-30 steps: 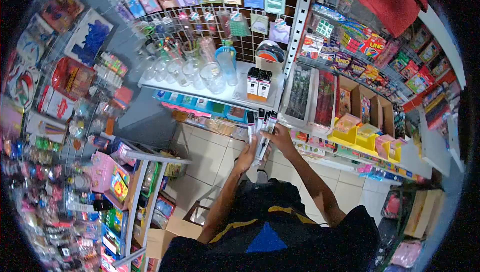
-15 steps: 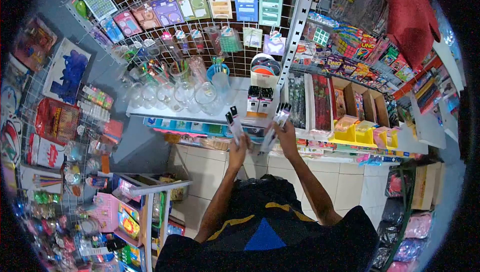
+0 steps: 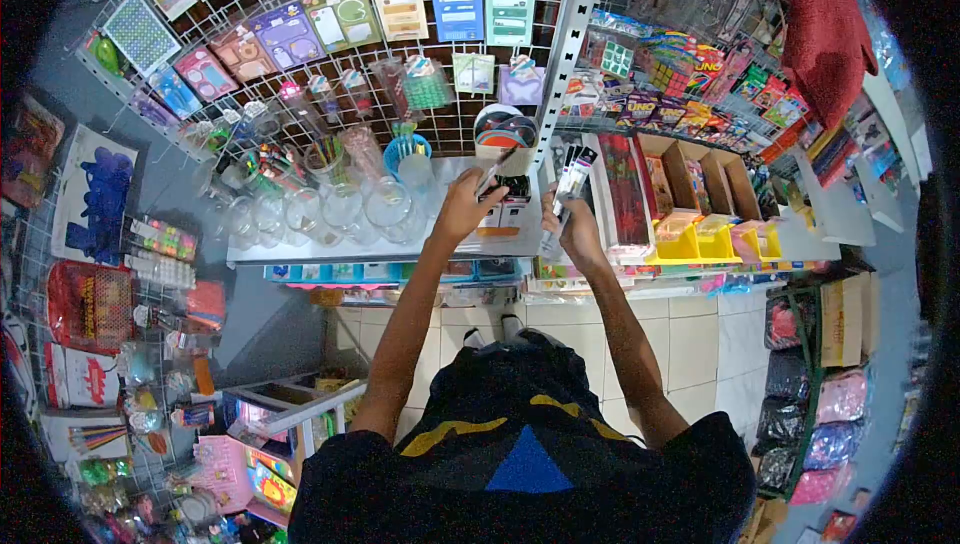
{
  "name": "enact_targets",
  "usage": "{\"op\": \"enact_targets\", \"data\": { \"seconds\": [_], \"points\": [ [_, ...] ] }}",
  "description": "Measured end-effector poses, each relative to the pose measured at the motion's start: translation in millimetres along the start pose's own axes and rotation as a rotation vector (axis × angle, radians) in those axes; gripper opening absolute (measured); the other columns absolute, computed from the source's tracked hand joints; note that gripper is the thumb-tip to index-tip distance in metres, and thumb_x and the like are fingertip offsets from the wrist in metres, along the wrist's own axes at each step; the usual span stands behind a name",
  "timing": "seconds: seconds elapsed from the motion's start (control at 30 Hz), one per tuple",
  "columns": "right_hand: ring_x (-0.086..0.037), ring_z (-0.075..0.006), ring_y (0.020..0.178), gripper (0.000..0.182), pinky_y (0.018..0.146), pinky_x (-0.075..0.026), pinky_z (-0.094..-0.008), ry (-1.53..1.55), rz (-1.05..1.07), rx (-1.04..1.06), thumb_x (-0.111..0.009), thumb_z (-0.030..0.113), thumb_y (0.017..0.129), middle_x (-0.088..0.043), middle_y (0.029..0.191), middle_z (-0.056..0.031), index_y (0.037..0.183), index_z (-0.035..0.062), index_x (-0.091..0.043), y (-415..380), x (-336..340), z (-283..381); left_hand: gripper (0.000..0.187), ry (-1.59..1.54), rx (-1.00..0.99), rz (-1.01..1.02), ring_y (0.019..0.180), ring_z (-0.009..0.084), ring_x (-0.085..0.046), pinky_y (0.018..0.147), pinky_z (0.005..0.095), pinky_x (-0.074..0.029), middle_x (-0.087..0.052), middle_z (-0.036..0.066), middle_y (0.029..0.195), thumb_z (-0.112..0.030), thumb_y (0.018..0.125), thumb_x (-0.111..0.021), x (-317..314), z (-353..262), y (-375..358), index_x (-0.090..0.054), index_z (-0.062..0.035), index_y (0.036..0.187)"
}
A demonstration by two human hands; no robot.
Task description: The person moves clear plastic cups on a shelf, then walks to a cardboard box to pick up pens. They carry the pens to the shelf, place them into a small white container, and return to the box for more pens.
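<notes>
Over the white shelf, my left hand is closed on a slim dark-topped packet, just above the small box of black-topped packets. My right hand grips a bunch of slim clear packets with black tops, to the right of that box. The fingers of my left hand partly hide the box. Behind it stands a holder with round discs. Clear round jars are on the shelf to the left of my left hand.
Carded packs hang on the wire grid above. To the right are cardboard bins and yellow trays. A metal upright divides the displays. Wrapped goods hang at the left; a red cloth hangs upper right.
My left hand has moved forward and up to the small box with its packet. My right hand has lifted slightly, still holding its bunch. The camera view has shifted a little.
</notes>
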State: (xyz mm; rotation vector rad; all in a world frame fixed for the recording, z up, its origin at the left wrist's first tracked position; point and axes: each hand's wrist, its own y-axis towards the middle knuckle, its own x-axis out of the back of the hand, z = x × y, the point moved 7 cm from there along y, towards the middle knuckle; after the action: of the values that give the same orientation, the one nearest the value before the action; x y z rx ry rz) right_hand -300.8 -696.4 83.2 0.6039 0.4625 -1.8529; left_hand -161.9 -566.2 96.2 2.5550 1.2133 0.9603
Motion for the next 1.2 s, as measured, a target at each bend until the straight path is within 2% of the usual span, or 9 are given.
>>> {"op": "enact_targets", "data": {
  "seconds": [0.13, 0.17, 0.2, 0.3, 0.43, 0.63, 0.73, 0.9, 1.2],
  "points": [
    [-0.055, -0.0152, 0.085, 0.029, 0.078, -0.045, -0.029, -0.35, 0.042, 0.004, -0.04, 0.013, 0.097, -0.058, 0.102, -0.0102, 0.121, -0.0018, -0.043, 1.9, 24.3, -0.1, 0.048, 0.217, -0.308, -0.073, 0.084, 0.0379, -0.06, 0.079, 0.0443, -0.047, -0.062, 0.021, 0.096, -0.035, 0.077, -0.07, -2.4, -21.1, 10.9, -0.058, 0.0025, 0.106],
    [-0.057, -0.0161, 0.09, 0.029, 0.082, -0.046, -0.0294, -0.402, 0.026, -0.008, -0.04, 0.012, 0.097, -0.059, 0.107, -0.0114, 0.122, -0.0026, -0.042, 3.9, 30.6, -0.6, 0.049, 0.201, -0.233, 0.052, 0.088, 0.0383, -0.059, 0.081, 0.0444, -0.046, -0.061, 0.022, 0.099, -0.034, 0.077, -0.071, -8.1, -13.7, 17.8, -0.058, 0.0023, 0.108],
    [-0.056, -0.0158, 0.103, 0.031, 0.088, -0.043, -0.0268, -0.453, 0.169, 0.024, -0.043, 0.012, 0.098, -0.059, 0.116, -0.0123, 0.125, -0.0019, -0.045, -4.2, -5.8, 27.0, 0.05, 0.184, -0.156, 0.177, 0.092, 0.0387, -0.058, 0.083, 0.0445, -0.046, -0.061, 0.022, 0.102, -0.034, 0.076, -0.071, -14.3, -4.4, 23.8, -0.057, 0.0022, 0.109],
    [-0.056, -0.0131, 0.105, 0.031, 0.091, -0.042, -0.0278, -0.65, 0.044, -0.026, -0.05, 0.021, 0.097, -0.063, 0.11, -0.0053, 0.119, 0.0009, -0.056, -4.9, 17.3, 33.5, 0.053, 0.155, -0.096, 0.344, 0.099, 0.0393, -0.056, 0.086, 0.0443, -0.045, -0.06, 0.023, 0.108, -0.032, 0.075, -0.072, -27.4, 12.9, 31.7, -0.056, 0.0021, 0.112],
    [-0.059, -0.0129, 0.099, 0.034, 0.088, -0.044, -0.0277, -0.677, 0.007, -0.058, -0.055, 0.018, 0.094, -0.064, 0.111, -0.0064, 0.124, 0.0026, -0.056, -4.7, 12.2, 54.9, 0.056, 0.137, -0.075, 0.409, 0.103, 0.0391, -0.056, 0.088, 0.0432, -0.045, -0.06, 0.025, 0.11, -0.031, 0.074, -0.073, -27.1, 6.7, 40.4, -0.056, 0.0023, 0.115],
    [-0.059, -0.0102, 0.095, 0.022, 0.084, -0.045, -0.0266, -0.768, -0.037, 0.205, -0.064, 0.014, 0.088, -0.068, 0.103, -0.0068, 0.105, 0.0008, -0.067, 10.1, 8.5, 72.0, 0.057, 0.223, -0.142, 0.459, 0.108, 0.0363, -0.056, 0.094, 0.041, -0.045, -0.06, 0.023, 0.112, -0.029, 0.072, -0.076, -36.4, 17.0, 52.1, -0.057, 0.0021, 0.116],
    [-0.058, -0.0078, 0.085, 0.021, 0.076, -0.045, -0.0245, -0.812, -0.087, 0.246, -0.068, 0.014, 0.085, -0.069, 0.093, -0.0048, 0.101, 0.0007, -0.069, 16.6, 10.3, 75.3, 0.058, 0.209, -0.295, 0.368, 0.108, 0.0368, -0.056, 0.094, 0.0419, -0.044, -0.06, 0.023, 0.112, -0.028, 0.071, -0.077, -36.6, 7.1, 50.2, -0.056, 0.0015, 0.117],
    [-0.051, -0.0044, 0.065, 0.02, 0.059, -0.039, -0.0228, -0.919, -0.076, 0.245, -0.073, 0.019, 0.081, -0.063, 0.069, 0.0018, 0.087, 0.0006, -0.07, 25.9, 6.4, 70.0, 0.058, 0.252, -0.156, 0.398, 0.106, 0.0362, -0.057, 0.093, 0.0413, -0.045, -0.06, 0.022, 0.113, -0.025, 0.071, -0.076, -42.8, 20.9, 50.5, -0.056, 0.0001, 0.119],
    [-0.045, -0.0078, 0.056, 0.023, 0.052, -0.037, -0.0269, -1.078, 0.137, 0.24, -0.076, 0.02, 0.078, -0.058, 0.062, -0.0032, 0.075, -0.0005, -0.067, 61.4, 14.4, 29.1, 0.053, 0.075, -0.117, 0.327, 0.092, 0.0339, -0.062, 0.085, 0.0395, -0.048, -0.065, 0.019, 0.1, -0.017, 0.071, -0.072, -36.4, 13.5, 50.3, -0.056, -0.0065, 0.12]
  ]
}}
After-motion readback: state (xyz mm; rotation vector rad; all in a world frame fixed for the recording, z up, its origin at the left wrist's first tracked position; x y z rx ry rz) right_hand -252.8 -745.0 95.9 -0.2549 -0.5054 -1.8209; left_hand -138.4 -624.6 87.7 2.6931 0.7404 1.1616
